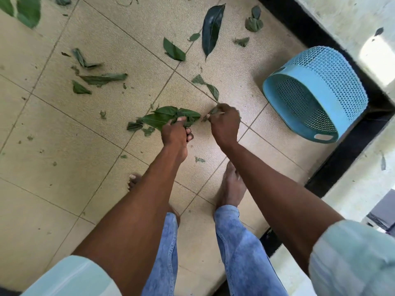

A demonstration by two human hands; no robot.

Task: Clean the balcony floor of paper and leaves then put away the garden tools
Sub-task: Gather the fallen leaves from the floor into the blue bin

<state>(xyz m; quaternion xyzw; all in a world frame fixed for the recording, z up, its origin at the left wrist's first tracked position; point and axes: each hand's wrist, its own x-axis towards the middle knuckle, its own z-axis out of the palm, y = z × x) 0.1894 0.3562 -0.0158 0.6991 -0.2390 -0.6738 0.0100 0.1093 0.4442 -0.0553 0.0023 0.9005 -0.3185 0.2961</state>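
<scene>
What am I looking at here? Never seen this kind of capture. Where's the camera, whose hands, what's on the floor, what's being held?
There is no robot here. A person wears one wide-angle camera on the head, looking forward and down, so you see their own arms, jeans and bare feet from above.

The surface is a beige tiled floor, littered with green leaves and scraps; the biggest is a long dark leaf near the top. A light blue perforated basket lies tipped on its side to the right, its opening facing the person.

The left hand grips a bunch of gathered leaves. The right hand pinches a small leaf piece at floor level, apparently picking it up. Whether it has left the floor I cannot tell. No paper or garden tools show in this view.
</scene>
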